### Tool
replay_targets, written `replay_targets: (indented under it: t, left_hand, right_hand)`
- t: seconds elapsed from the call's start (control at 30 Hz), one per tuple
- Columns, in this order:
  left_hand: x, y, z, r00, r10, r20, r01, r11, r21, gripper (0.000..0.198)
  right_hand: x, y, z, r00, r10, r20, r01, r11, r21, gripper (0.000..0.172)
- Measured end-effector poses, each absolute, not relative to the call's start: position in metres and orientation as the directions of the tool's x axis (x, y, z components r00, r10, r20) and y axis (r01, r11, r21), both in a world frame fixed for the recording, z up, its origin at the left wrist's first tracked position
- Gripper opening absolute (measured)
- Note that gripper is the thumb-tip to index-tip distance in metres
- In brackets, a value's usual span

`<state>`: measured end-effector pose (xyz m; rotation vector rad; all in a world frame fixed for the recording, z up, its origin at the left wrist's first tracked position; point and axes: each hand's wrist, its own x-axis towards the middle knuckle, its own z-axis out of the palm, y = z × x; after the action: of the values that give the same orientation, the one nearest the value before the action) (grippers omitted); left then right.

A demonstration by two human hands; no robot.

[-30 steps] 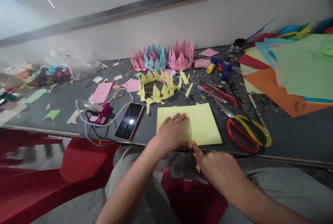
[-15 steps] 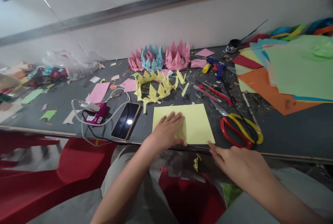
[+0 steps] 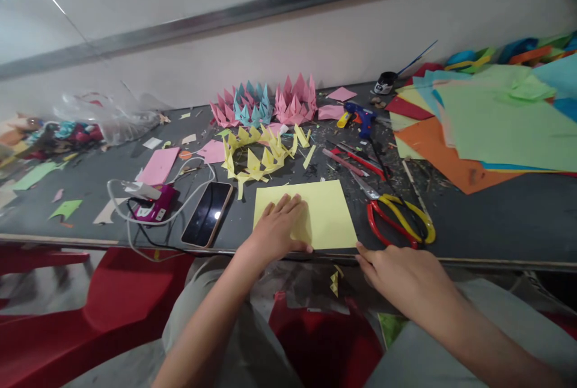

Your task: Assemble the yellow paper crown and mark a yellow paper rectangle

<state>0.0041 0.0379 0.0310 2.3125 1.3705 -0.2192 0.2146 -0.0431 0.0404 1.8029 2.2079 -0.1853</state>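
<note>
A yellow paper sheet [image 3: 329, 210] lies flat at the near edge of the dark table [image 3: 496, 225]. My left hand [image 3: 277, 228] rests palm down on the sheet's near left part, fingers stretched out flat. My right hand [image 3: 401, 277] sits at the table's edge by the sheet's near right corner, its fingertip touching that corner, fingers extended. Red and yellow scissors [image 3: 396, 213] lie just right of the sheet. A ring of folded yellow paper points [image 3: 256, 156] lies behind the sheet.
A phone [image 3: 207, 213] and a magenta charger with white cable [image 3: 151, 207] lie left of the sheet. Pink and blue folded paper crowns [image 3: 265, 105] stand at the back. A blue glue gun [image 3: 360, 117], coloured paper stack [image 3: 487, 129], red chairs [image 3: 112, 310] below.
My right hand slid right along the sheet's near edge, from near my left thumb to the near right corner. My left hand stayed pressed on the sheet.
</note>
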Motion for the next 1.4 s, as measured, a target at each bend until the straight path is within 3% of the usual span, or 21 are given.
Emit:
replay_targets:
  t: [0.4, 0.77, 1.03, 1.4]
  left_hand:
    - [-0.006, 0.040, 0.043, 0.411, 0.791, -0.453, 0.912, -0.344, 0.225, 0.092]
    - [-0.044, 0.034, 0.038, 0.347, 0.857, -0.380, 0.938, -0.305, 0.167, 0.085]
    - [-0.069, 0.031, 0.040, 0.216, 0.893, -0.396, 0.976, -0.190, 0.103, 0.097]
    - [-0.082, 0.031, 0.037, 0.270, 0.894, -0.357, 0.960, -0.221, 0.174, 0.094]
  right_hand:
    - [0.212, -0.039, 0.048, -0.159, 0.920, -0.358, 0.977, 0.200, 0.078, 0.040]
    - [0.207, -0.035, 0.053, -0.141, 0.911, -0.387, 0.981, 0.182, 0.072, 0.042]
    - [0.202, -0.033, 0.053, -0.146, 0.919, -0.366, 0.978, 0.189, 0.085, 0.043]
    - [0.199, -0.031, 0.054, -0.160, 0.918, -0.363, 0.976, 0.201, 0.078, 0.044]
